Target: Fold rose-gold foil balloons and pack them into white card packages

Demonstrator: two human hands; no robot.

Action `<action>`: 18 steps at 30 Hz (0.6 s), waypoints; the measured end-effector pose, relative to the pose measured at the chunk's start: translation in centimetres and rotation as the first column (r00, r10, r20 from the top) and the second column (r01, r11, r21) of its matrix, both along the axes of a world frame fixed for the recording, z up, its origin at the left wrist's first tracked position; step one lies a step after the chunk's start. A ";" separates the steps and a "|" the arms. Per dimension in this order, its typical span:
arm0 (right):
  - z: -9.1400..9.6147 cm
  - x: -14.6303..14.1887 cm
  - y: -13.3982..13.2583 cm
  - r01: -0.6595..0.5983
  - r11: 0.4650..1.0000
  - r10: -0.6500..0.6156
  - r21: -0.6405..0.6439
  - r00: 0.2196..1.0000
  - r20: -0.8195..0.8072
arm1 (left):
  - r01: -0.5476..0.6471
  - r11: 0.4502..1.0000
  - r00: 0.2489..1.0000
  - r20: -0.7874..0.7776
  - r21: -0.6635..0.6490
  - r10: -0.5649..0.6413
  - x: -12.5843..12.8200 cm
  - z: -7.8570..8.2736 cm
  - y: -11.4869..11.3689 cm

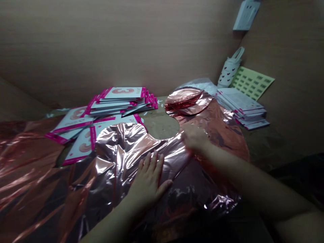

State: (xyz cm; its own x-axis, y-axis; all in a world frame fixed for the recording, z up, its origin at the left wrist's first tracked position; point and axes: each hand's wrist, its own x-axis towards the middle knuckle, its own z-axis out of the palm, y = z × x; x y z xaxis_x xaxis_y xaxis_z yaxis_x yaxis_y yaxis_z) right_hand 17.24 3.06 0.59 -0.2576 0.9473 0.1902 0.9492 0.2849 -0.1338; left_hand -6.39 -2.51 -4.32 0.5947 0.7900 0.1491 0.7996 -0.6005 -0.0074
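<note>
A large flat rose-gold foil balloon point(129, 145) with curved edges lies spread across the table, creased and shiny. Its far right lobe point(186, 101) is folded back on itself. My left hand point(148, 179) rests palm down on the foil, fingers stretched out and thumb to the side. Up and to the right of it, my right hand point(196, 138) is on the foil near the inner curved edge. Motion blurs its fingers, so I cannot make out whether they grip the foil. More reddish foil point(22, 152) covers the table's left side.
Piled packets point(118, 98) with pink borders and a printed 3 lie behind the balloon. Another packet stack point(243, 104) sits at right, near a white bottle point(229, 71) with hearts and a yellow label sheet point(253, 82). Wooden panels point(113, 44) enclose the table.
</note>
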 end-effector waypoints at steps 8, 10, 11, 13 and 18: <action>-2.8 3.2 2.9 0.052 0.964 -0.018 -0.260 0.992 0.129 | 0.000 0.998 0.998 0.060 -0.056 0.003 0.0 0.1 -0.4; -3.2 5.1 4.9 0.108 0.956 -0.072 -0.273 0.988 0.139 | -0.057 0.985 0.977 0.196 -0.163 0.088 -0.1 1.3 -0.2; -3.4 5.6 5.5 0.110 0.956 -0.074 -0.273 0.988 0.139 | -0.101 0.963 0.941 0.291 -0.250 0.174 -0.2 2.2 0.1; -3.8 5.9 6.0 0.099 0.959 -0.065 -0.266 0.989 0.132 | -0.139 0.843 0.800 0.443 -0.519 0.405 -0.5 4.4 1.2; -4.2 5.5 5.5 0.068 0.963 -0.041 -0.262 0.993 0.108 | 0.240 0.144 0.597 0.263 -0.960 0.758 -0.3 8.4 5.3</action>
State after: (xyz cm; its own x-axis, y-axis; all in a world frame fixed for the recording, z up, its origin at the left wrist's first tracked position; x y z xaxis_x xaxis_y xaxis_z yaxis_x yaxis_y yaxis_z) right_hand 22.73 8.55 -3.64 -0.2093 0.9733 -0.0938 0.9747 0.1999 -0.1003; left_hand -6.70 2.81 4.13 0.4309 0.6592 -0.6163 0.3388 0.5148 0.7875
